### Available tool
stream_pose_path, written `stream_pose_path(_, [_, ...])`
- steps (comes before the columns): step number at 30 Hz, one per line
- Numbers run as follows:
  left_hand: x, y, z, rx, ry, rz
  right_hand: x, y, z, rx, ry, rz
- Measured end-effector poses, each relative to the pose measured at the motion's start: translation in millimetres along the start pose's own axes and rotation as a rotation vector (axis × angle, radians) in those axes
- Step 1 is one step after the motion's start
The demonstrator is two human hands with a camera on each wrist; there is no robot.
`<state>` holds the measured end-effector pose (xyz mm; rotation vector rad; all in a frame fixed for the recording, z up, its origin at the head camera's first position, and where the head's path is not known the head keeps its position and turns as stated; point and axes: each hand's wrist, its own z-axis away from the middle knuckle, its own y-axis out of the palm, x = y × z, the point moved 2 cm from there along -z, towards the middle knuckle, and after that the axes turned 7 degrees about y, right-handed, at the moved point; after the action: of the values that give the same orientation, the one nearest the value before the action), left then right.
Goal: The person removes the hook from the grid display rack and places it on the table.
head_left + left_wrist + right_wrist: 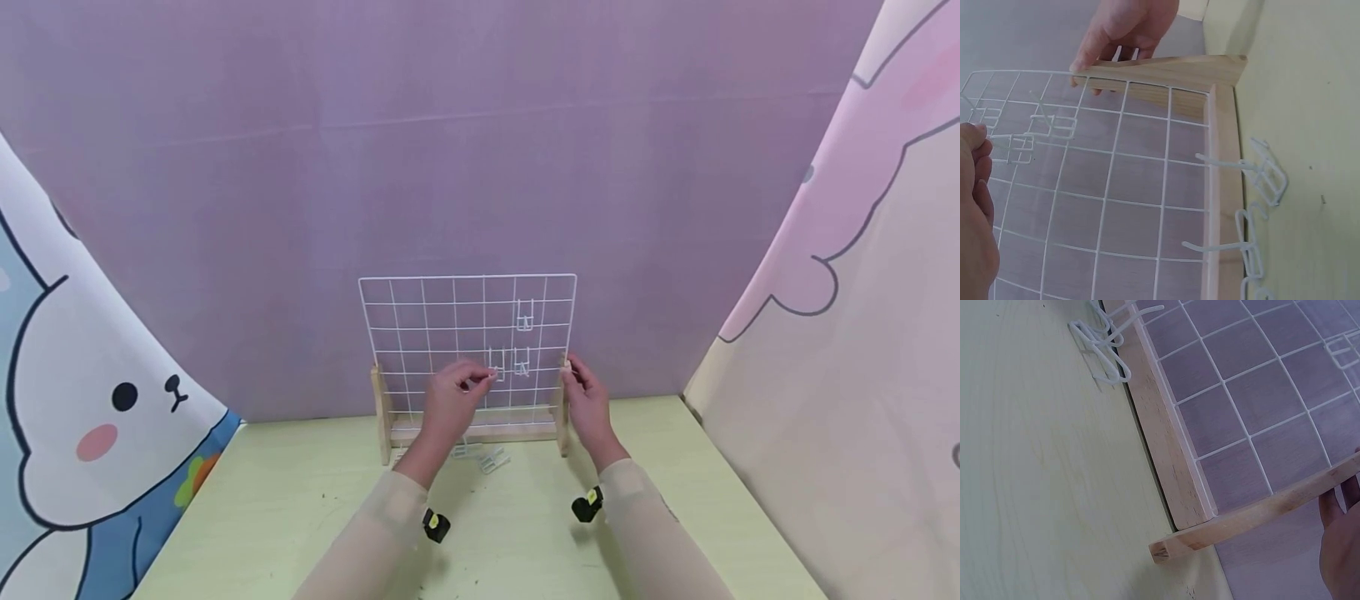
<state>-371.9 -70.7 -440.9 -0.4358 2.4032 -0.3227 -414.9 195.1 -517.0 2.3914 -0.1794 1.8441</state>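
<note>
A white wire grid panel (454, 328) stands upright in a wooden stand (517, 433). My left hand (448, 404) is at the front of the grid, thumb and fingertips pinching a white wire hook (1013, 149) that lies against the wires. Two more hooks hang on the grid: an upper one (525, 323) and a lower one (522, 367) just right of the pinched hook. At the right edge, my right hand (587, 407) grips the top of the stand's wooden side post (1260, 519), thumb in front and fingers behind.
Several loose wire hooks (493, 460) lie on the pale yellow table (525, 533) before the stand's base. A purple cloth backdrop (480, 167) rises behind the grid. Printed cartoon panels (97, 375) flank the table on both sides.
</note>
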Motion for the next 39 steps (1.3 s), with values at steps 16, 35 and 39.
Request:
stream_pose_path(16, [8.1,13.0,24.4,0.078,-0.067,0.010,-1,-1,-0.4,-0.002,0.016,-0.005])
stream_pose_path(35, [18.1,26.6,40.5,0.114,-0.047,0.000,-2,0,-2.2,0.006,0.003,-0.010])
stream_pose_path(39, [20.5,28.0,42.4,0.140,-0.076,-0.007,-1,0,-2.6,-0.010,-0.015,0.011])
